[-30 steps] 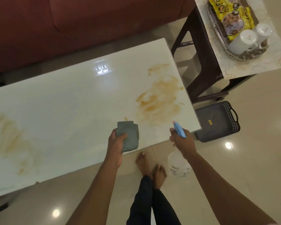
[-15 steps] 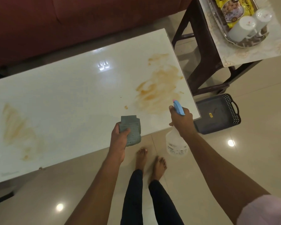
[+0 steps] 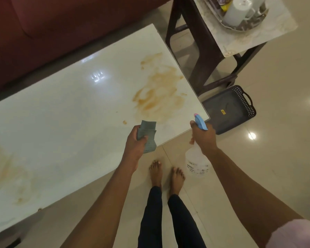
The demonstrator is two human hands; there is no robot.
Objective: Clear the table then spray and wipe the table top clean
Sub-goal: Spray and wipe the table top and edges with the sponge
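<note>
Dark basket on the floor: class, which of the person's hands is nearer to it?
Right. The right hand, gripping the spray bottle, is just beside the dark basket, off the table corner. The left hand, holding the grey cloth, is farther away over the table's near edge.

A dark basket tray [image 3: 227, 111] lies on the floor beside a side table [image 3: 254, 38].

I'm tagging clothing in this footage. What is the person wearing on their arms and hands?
Both forearms are bare, and neither the left hand nor the right hand wears a glove. No ring, watch or bracelet shows. The only sleeve in view is a pale pink sleeve on the right upper arm, at the bottom right corner. The left arm shows no sleeve in the frame.
</note>
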